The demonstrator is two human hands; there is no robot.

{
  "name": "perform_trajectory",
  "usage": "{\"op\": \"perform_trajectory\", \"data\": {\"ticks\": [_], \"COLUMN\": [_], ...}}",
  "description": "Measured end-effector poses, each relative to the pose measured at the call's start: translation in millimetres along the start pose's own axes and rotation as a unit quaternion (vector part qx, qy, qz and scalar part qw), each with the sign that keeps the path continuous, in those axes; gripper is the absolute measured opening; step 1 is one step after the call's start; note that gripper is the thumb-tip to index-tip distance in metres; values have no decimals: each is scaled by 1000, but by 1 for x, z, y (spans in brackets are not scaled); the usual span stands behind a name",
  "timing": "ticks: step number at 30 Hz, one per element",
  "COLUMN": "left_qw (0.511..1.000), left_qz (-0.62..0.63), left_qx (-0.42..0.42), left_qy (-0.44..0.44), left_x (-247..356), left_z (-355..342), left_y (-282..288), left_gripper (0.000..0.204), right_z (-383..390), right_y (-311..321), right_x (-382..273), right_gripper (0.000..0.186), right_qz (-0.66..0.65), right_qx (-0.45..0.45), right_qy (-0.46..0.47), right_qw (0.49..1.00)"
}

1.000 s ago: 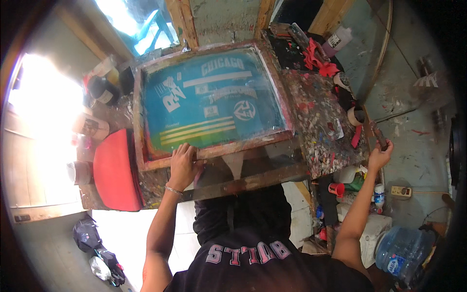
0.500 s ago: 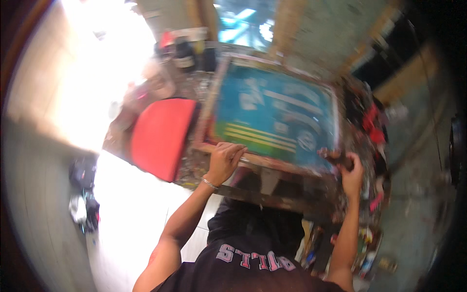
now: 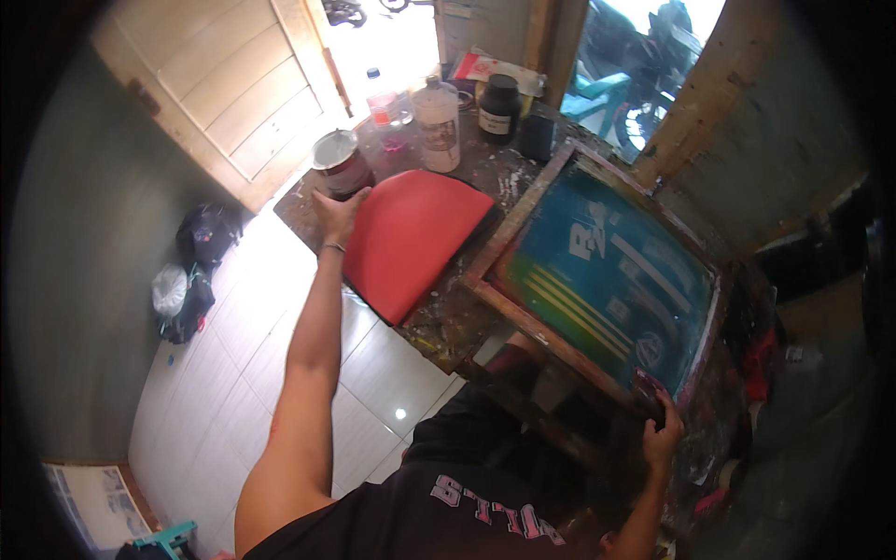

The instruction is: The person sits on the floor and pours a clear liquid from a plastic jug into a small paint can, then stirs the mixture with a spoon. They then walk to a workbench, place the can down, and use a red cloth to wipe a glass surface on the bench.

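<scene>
My left hand [image 3: 337,218], its fingers apart, is at the near side of a metal can [image 3: 342,164] and touches or nearly touches its base. Right beside it lies a flat red piece [image 3: 411,245] with a rounded end and a dark edge. My right hand [image 3: 662,431] is closed around a small dark squeegee [image 3: 646,388] at the near right corner of a wooden-framed printing screen [image 3: 611,275]. The screen's mesh is blue-green with pale shapes and yellow stripes. Most of the squeegee is hidden by my fingers.
Behind the red piece stand a cloudy plastic bottle [image 3: 437,126], a clear bottle [image 3: 383,98] and a black jar [image 3: 499,110]. The stained worktable [image 3: 439,327] carries them. Dark bags [image 3: 207,233] lie on the tiled floor at left; red cloth [image 3: 761,359] hangs at right.
My left hand has let go of the screen frame's near edge and moved left and away to the can. The squeegee stays in my right hand. The view has swung left.
</scene>
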State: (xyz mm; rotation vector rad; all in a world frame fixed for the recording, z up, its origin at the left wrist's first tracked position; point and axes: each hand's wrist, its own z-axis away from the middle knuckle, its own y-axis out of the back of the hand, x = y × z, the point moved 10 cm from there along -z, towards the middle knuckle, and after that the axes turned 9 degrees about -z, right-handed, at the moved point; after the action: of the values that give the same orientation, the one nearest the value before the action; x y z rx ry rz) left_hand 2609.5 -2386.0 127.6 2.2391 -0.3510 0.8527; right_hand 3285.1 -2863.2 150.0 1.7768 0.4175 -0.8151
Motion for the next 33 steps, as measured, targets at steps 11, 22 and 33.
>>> {"op": "perform_trajectory", "data": {"ticks": [11, 22, 33], "left_qw": [945, 927, 829], "left_qz": [214, 302, 332], "left_qx": [-240, -184, -428], "left_qy": [56, -122, -136], "left_x": [-4, 122, 322], "left_z": [-47, -59, 267], "left_y": [-88, 52, 81], "left_gripper": [100, 53, 115], "right_z": [64, 65, -61], "right_y": [59, 109, 56], "right_x": [-10, -39, -204], "right_gripper": [32, 23, 47], "right_qz": [-22, -185, -233], "right_qx": [247, 302, 59], "right_qy": [-106, -127, 127], "right_qw": [963, 927, 962]}}
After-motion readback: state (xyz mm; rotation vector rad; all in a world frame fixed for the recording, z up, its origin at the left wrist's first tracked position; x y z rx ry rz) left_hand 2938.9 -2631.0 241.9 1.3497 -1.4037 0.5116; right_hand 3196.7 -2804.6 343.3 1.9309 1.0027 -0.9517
